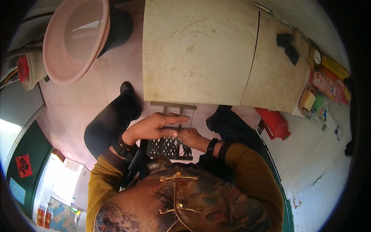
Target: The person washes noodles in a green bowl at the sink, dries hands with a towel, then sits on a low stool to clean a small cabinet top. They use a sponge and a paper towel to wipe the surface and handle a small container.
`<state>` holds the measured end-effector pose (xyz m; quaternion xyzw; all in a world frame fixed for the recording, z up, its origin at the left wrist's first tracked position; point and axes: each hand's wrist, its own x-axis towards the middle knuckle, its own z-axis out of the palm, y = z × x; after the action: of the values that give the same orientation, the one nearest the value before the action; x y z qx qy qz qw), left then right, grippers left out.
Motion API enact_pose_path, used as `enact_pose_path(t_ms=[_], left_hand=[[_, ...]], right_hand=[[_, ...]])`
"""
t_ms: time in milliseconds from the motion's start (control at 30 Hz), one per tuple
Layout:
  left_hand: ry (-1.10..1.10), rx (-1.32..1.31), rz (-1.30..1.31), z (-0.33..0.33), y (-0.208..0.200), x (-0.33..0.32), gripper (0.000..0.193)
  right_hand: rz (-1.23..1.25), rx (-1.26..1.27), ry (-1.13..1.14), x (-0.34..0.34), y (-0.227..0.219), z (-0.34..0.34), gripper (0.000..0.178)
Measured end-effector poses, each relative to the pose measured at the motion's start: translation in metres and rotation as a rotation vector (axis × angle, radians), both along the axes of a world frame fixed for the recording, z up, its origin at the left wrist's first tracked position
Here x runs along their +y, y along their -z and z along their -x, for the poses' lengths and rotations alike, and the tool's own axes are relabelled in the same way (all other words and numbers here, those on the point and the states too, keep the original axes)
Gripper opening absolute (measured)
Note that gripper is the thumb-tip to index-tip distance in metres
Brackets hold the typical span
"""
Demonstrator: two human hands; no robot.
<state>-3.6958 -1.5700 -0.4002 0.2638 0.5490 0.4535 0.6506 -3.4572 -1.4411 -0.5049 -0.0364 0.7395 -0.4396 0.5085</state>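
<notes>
My left hand (152, 127) reaches in over my lap with its fingers stretched toward the right and the thumb apart from them; nothing shows in it. Beside its thumb, my right hand (189, 137) has its fingers curled in. Whatever they may hold is hidden. Below both hands, between my legs, is a small stool-like frame (173, 104) of metal bars with a black perforated panel (162, 147). The hands overlap its bars in the picture; whether they touch it I cannot tell.
A worn cream tabletop (197, 50) lies ahead, with dark green pads (288, 48) on its right part. A pink basin (73, 75) of water stands at the far left on a dark bucket (119, 31). To the right are a red thermos-like container (273, 123) and several packages (324, 83).
</notes>
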Motion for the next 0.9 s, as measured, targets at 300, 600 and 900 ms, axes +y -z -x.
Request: enact_pose_path(t_ms=[300,600,900], left_hand=[[0.3,0.089,-0.144,0.03,0.021,0.012,0.067],[0.291,0.019,-0.408,0.022,-0.017,0.007,0.061],[-0.054,0.101,-0.568,-0.004,-0.075,-0.006,0.056]], right_hand=[[0.196,0.142,-0.29,-0.013,0.043,0.018,0.012],[0.16,0.375,0.18,0.012,0.0,0.107,0.044],[0.008,0.916,0.432,0.075,-0.142,0.14,0.028]])
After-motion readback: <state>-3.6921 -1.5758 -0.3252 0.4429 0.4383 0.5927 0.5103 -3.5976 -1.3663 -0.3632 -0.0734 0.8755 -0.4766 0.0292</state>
